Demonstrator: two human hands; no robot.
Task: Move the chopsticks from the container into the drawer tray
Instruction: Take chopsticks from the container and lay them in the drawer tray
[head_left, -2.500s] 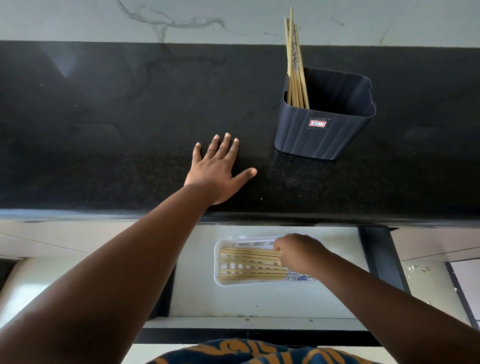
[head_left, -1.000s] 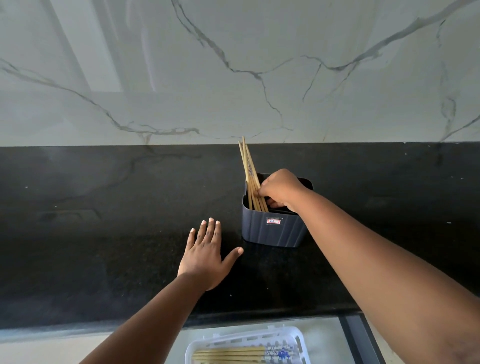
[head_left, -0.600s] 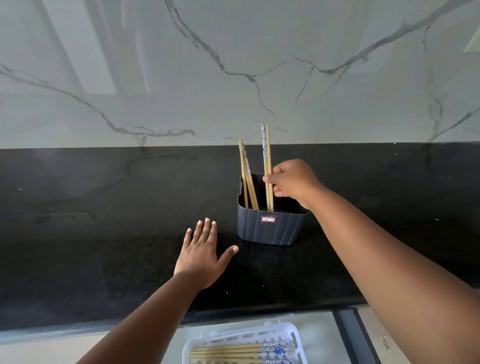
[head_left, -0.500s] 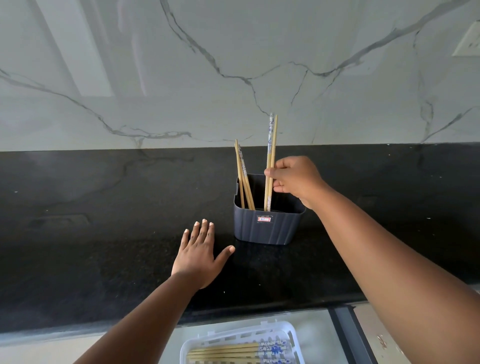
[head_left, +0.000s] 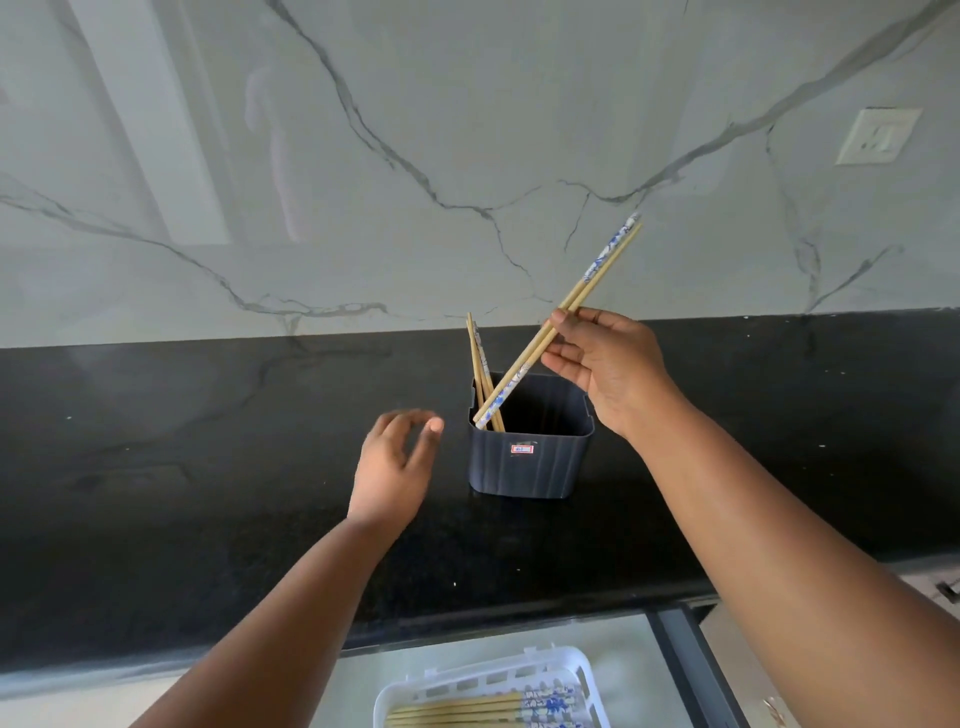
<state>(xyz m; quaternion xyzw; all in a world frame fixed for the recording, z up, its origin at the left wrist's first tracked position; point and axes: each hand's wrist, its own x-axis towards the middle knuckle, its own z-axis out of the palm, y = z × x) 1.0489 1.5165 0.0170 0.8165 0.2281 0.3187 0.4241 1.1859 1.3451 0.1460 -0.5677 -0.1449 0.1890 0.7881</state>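
We see a big white marble wall (head_left: 467, 130) with grey cracks in it, standing behind the container. A pale wall plug plate (head_left: 878, 136) sits high on it, up and to the right of the container. The black counter (head_left: 182, 467) runs under the container. The container (head_left: 524, 457) is a dark blue box with ribbed sides and a small red sticker on the front. Below the container, past the counter edge, we see the open drawer with a white tray (head_left: 571, 662) and some chopsticks in the tray (head_left: 467, 712) lying flat.

Our right hand (head_left: 608, 364) is just above and to the right of the container. Its thumb and fingers pinch a pair of chopsticks (head_left: 582, 296) near the middle. The pair leans, with its low tips at the container's left rim and its blue ends up high to the right. A few more chopsticks (head_left: 480, 369) stand in the container's left corner.

Our left hand (head_left: 395, 462) floats above the counter just left of the container. It looks blurry, with fingers loosely bent, and it holds nothing
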